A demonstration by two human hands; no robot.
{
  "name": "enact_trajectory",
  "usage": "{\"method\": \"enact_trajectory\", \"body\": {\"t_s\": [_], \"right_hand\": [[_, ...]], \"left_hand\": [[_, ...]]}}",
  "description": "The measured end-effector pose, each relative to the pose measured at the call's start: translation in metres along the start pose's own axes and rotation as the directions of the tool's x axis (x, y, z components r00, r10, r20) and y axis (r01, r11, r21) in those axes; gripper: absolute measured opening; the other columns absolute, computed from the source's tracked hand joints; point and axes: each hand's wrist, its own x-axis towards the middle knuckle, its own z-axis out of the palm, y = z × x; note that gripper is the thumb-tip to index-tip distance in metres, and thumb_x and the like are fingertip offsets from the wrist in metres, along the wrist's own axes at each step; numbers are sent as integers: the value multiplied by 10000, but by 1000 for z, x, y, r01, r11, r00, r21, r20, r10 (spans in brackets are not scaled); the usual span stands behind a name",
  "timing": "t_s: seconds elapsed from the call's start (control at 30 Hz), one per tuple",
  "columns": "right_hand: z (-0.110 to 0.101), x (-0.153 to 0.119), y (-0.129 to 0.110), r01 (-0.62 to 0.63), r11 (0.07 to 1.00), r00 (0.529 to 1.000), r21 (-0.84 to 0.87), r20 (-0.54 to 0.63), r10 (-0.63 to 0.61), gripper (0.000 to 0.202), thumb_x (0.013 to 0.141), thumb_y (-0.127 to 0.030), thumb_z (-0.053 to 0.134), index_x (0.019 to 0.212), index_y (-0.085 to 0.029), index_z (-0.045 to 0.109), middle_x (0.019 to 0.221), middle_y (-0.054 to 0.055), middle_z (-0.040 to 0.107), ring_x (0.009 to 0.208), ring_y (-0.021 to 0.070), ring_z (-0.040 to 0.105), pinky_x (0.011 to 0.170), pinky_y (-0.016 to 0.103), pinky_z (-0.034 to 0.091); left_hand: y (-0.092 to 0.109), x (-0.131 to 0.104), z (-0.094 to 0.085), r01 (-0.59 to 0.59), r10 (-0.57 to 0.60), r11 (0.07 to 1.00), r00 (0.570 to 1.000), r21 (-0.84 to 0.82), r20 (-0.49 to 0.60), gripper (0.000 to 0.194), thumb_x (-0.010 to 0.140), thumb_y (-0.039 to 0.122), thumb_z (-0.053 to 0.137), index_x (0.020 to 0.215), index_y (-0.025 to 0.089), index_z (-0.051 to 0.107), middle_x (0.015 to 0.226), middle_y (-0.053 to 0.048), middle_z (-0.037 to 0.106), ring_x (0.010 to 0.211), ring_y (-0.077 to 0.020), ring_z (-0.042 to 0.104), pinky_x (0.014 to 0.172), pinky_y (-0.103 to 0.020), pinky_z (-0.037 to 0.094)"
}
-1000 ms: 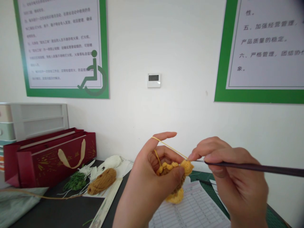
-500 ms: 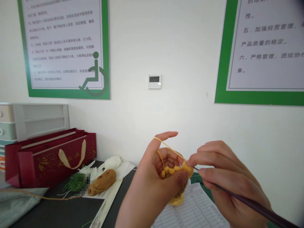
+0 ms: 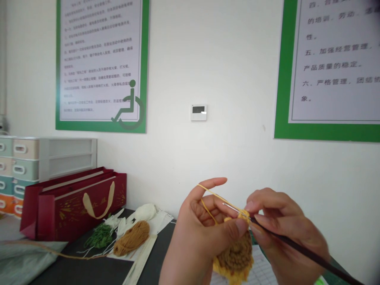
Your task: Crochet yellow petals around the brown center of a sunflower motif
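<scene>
My left hand [image 3: 204, 229] pinches a round crocheted piece [image 3: 237, 253], brown in the middle with a yellow edge. Yellow yarn [image 3: 218, 194] runs over its raised index finger down to the work. In my right hand [image 3: 285, 229] is a crochet hook with a dark handle [image 3: 303, 248]. The hook's metal tip [image 3: 230, 206] passes through the yellow edge and points left, beside the yarn. Both hands are close together, in front of the wall.
Dark red gift bags [image 3: 83, 202] stand at the left before a drawer unit [image 3: 68, 154]. Brown yarn [image 3: 132, 237], green yarn [image 3: 99, 235] and white yarn [image 3: 145, 212] lie on the dark table near a ruler [image 3: 141, 259]. A printed sheet [image 3: 261, 265] is under my hands.
The view has shifted up and left. The crocheted piece is turned so its brown centre shows, and the hook's metal tip now sticks out to the left past the yellow edge.
</scene>
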Motion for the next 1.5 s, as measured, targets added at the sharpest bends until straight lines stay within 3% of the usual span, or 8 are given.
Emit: {"method": "enact_trajectory", "body": {"t_s": [0.13,0.37,0.57,0.87,1.07,1.2,1.33,1.5], "right_hand": [[12,-6,3,158,968,980,-192,-86,-177,363,820,-34,684,1067,-299,713,981,30,686,825,212,668,662,409,585],[20,11,-20,200,890,975,-409,-7,-222,390,795,-9,624,1110,-234,661,900,52,672,779,196,633,644,351,545],[6,12,-34,-139,954,987,-267,-116,111,137,914,-123,599,982,-228,653,816,32,664,704,162,614,616,303,503],[12,19,-18,-575,708,793,410,67,605,245,1028,-330,539,805,-229,552,678,-16,572,617,125,537,580,245,473],[11,9,-11,-129,986,991,109,-30,133,201,904,-97,660,1031,-250,691,833,15,649,759,171,610,635,325,503],[17,6,-13,170,964,966,-203,-159,-204,316,801,-4,717,993,-254,739,822,16,699,714,187,602,616,375,490],[30,14,-22,-64,957,945,285,-292,150,40,938,-207,661,930,-247,663,646,-7,597,582,180,545,542,360,472],[23,19,-30,-291,776,902,559,-111,418,129,1024,-253,477,956,-253,587,598,-17,536,554,164,508,503,288,465]], "left_hand": [[-2,0,4,14,-15,999,1000,-46,-27,734,529,49,961,1202,109,673,662,28,725,612,-112,652,646,-229,529],[-10,1,10,-279,345,912,918,300,-196,595,668,45,858,1211,179,656,693,22,736,689,-161,681,689,-269,528],[-8,2,1,-280,349,880,929,384,-122,476,689,91,865,1133,191,724,689,14,720,660,-158,643,654,-284,509],[4,0,-2,-141,145,979,989,150,-15,492,595,145,966,1044,165,765,653,16,705,570,-82,550,525,-180,423],[1,0,-1,-104,104,993,995,55,-1,566,583,71,963,1107,173,774,687,10,723,630,-101,622,617,-196,493],[-4,3,-2,79,-69,993,992,-88,102,656,558,62,965,1177,165,769,735,-11,729,657,-129,657,669,-244,526],[-7,5,-8,214,-175,963,958,-163,225,660,529,38,940,1160,166,790,752,-9,720,683,-141,666,710,-272,537],[-6,5,-14,169,-133,980,950,-107,284,632,564,12,882,1172,164,792,738,-25,736,661,-134,659,660,-247,520]]}}
